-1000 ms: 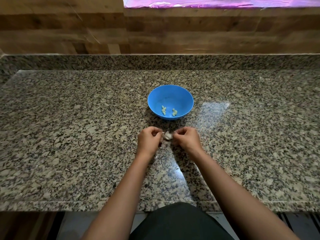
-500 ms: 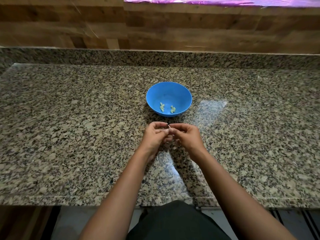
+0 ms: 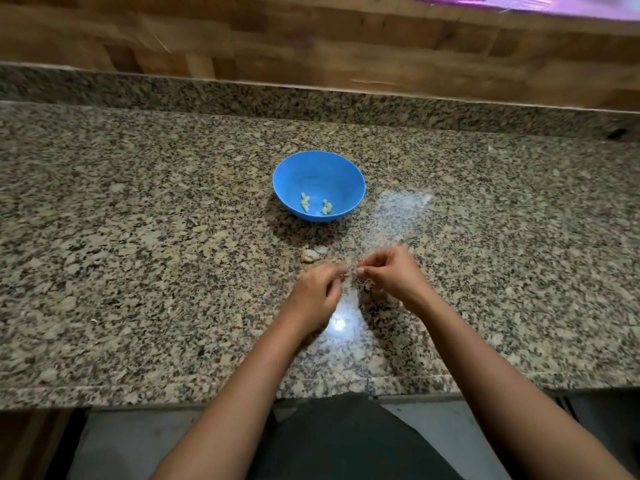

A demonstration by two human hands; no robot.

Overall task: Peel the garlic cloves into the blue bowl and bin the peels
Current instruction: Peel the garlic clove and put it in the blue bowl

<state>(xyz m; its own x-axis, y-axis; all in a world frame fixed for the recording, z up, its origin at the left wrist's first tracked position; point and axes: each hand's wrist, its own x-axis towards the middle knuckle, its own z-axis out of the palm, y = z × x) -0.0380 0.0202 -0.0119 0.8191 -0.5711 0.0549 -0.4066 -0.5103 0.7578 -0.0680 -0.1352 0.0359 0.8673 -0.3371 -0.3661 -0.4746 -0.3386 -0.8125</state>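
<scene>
Pale peeled cloves (image 3: 305, 203) sit in the blue bowl (image 3: 347, 176) on the speckled granite bench (image 3: 138, 237), a garlic piece (image 3: 309, 255) just nearer. Left hand (image 3: 317, 294) and right hand (image 3: 394, 274) curl together, any hold blurred; wooden wall (image 3: 311, 46) behind.

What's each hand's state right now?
Left hand: curled, blurred; cannot tell.
Right hand: pinching; whatever it holds is too small to tell.
</scene>
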